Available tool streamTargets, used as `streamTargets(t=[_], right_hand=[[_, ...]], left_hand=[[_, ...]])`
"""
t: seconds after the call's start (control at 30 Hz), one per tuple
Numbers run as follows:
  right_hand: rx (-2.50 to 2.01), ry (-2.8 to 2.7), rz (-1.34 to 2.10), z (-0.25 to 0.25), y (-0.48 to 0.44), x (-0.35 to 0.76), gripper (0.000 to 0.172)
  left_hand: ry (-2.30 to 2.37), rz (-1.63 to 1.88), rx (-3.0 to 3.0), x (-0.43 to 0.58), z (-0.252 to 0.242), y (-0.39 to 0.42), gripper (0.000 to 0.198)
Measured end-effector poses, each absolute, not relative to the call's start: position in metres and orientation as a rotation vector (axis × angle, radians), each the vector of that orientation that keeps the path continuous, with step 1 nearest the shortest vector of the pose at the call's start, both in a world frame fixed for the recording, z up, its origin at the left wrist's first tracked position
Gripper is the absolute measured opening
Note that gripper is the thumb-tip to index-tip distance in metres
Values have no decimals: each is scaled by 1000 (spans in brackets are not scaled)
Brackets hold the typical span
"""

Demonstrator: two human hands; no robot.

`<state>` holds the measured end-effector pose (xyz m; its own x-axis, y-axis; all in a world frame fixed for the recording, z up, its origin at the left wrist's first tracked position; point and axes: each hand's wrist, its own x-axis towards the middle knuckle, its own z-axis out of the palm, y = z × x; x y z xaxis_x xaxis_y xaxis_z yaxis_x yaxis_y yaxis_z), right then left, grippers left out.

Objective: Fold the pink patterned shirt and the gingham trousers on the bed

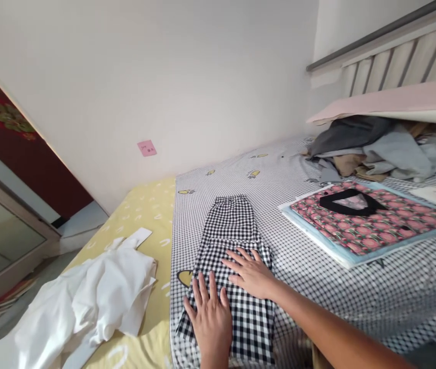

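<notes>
A black-and-white checked garment lies flat and lengthwise on the bed, its gathered waistband toward the wall. On its lower left part rests my left hand, palm down with the fingers spread. Farther up and to the right, my right hand also lies flat on the cloth, fingers apart. Neither hand grips anything. Under the garment is a finely checked bed sheet with yellow fruit prints.
A crumpled white garment lies on the yellow sheet at left. To the right are folded clothes topped by a pink patterned one, and behind them a heap of grey clothes beneath a pink board.
</notes>
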<state>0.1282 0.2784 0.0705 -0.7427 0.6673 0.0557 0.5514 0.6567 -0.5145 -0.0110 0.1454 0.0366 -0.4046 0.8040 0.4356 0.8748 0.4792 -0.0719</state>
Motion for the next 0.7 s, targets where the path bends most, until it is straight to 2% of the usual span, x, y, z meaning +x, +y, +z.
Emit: streamTargets(t=[0.2, 0.3, 0.4, 0.53, 0.7], right_hand=[[-844, -2460, 356, 52, 272, 128, 41], [-784, -2288, 182, 48, 269, 129, 42], [-935, -2172, 21, 48, 268, 128, 44], [-1192, -2343, 122, 45, 275, 120, 57], [-1220, -2493, 372, 42, 293, 118, 72]], left_hand=[[-2361, -244, -1411, -9, 39, 146, 52], [-2389, -230, -1414, -9, 42, 146, 53], [-2411, -192, -1407, -9, 43, 146, 53], [-2403, -133, -1393, -10, 42, 147, 54], [-2410, -97, -1390, -11, 42, 146, 54]])
